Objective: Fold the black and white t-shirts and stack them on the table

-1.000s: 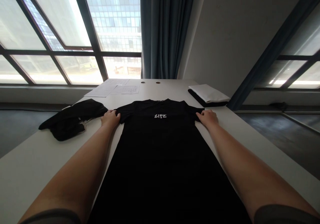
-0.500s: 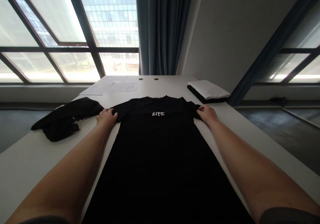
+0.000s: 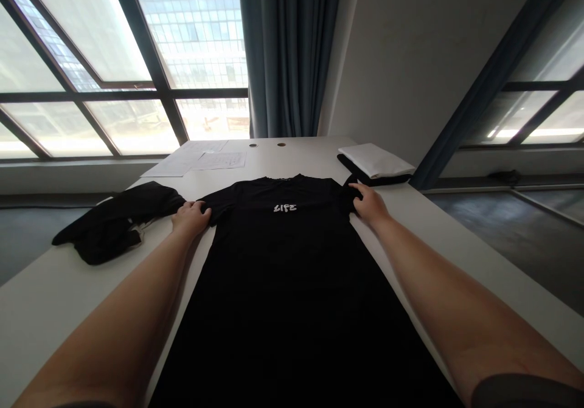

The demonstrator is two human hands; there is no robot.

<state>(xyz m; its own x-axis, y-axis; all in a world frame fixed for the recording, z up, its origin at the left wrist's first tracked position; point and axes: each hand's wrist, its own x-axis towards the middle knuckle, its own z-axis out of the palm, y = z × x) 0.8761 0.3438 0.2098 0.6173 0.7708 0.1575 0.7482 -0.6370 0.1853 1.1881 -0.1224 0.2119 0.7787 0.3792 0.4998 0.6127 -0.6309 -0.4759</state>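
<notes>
A black T-shirt (image 3: 283,286) with white lettering on its chest lies spread out flat, its collar at the far end. My left hand (image 3: 190,216) is closed on the edge of the left sleeve, fingers curled. At the opposite sleeve, my right hand (image 3: 368,204) grips the black cloth, with the index finger stretched over it and a bit of the sleeve raised beside the fingertip. Just left of my left hand lies a crumpled black garment (image 3: 114,219) with a small pale tag or cord.
The shirt is on a white table (image 3: 36,317). White folded cloth (image 3: 376,160) lies on black folded cloth (image 3: 392,180) at the back right. Printed papers (image 3: 168,162) lie at the back left. Behind are windows and a blue curtain (image 3: 292,55).
My right hand has shifted its fingers on the right sleeve, the index finger now reaching out and the sleeve edge lifted. My left hand stays on its sleeve. The view has turned slightly.
</notes>
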